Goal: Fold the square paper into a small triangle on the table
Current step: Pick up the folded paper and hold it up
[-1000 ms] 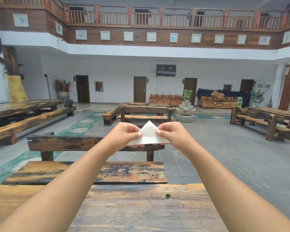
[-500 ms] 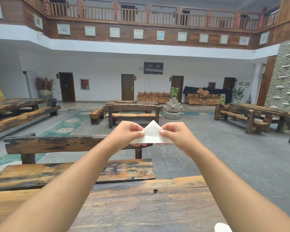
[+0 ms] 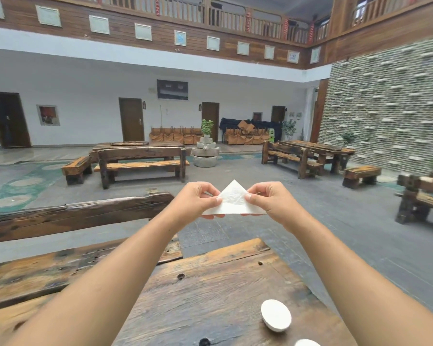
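A white paper [image 3: 233, 201], folded into a triangle with its tip pointing up, is held in the air beyond the far edge of the wooden table [image 3: 210, 290]. My left hand [image 3: 195, 201] pinches its left side between thumb and fingers. My right hand [image 3: 273, 202] pinches its right side the same way. Both arms are stretched out over the table. The lower corners of the triangle stick out under my fingers.
A white oval object [image 3: 276, 315] lies on the table near its right edge, with part of another white one [image 3: 306, 342] at the bottom of the frame. A dark wooden bench [image 3: 73, 216] stands just past the table on the left. Further benches and tables fill the hall.
The view has swung to the right, bringing the brick wall and the white objects on the table into sight. My hands keep the same pinch on the folded paper.
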Motion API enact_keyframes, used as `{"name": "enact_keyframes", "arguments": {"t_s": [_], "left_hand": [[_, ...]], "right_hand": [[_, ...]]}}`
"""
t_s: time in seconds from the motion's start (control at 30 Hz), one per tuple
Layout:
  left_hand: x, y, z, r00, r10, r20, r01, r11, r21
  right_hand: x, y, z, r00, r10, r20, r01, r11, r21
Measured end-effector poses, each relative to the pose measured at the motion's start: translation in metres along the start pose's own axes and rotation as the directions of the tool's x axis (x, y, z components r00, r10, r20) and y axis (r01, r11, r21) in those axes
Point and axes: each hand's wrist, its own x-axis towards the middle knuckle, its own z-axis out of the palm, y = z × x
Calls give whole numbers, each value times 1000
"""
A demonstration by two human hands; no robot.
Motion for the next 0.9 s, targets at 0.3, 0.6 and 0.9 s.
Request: {"name": "enact_keyframes", "arguments": {"t_s": [0.3, 0.6, 0.9], "left_hand": [[27, -7, 63, 997, -13, 75, 12, 1000, 5], [40, -66, 97, 985, -133, 107, 137, 990, -31], [31, -175, 148, 906, -362, 218, 384, 921, -65]], "right_hand": [[-21, 46, -43, 995, 93, -47, -96, 993, -66], [-24, 107, -36, 980, 193, -40, -196, 979, -62], [-44, 217, 0, 924, 379, 54, -380, 925, 0]]}}
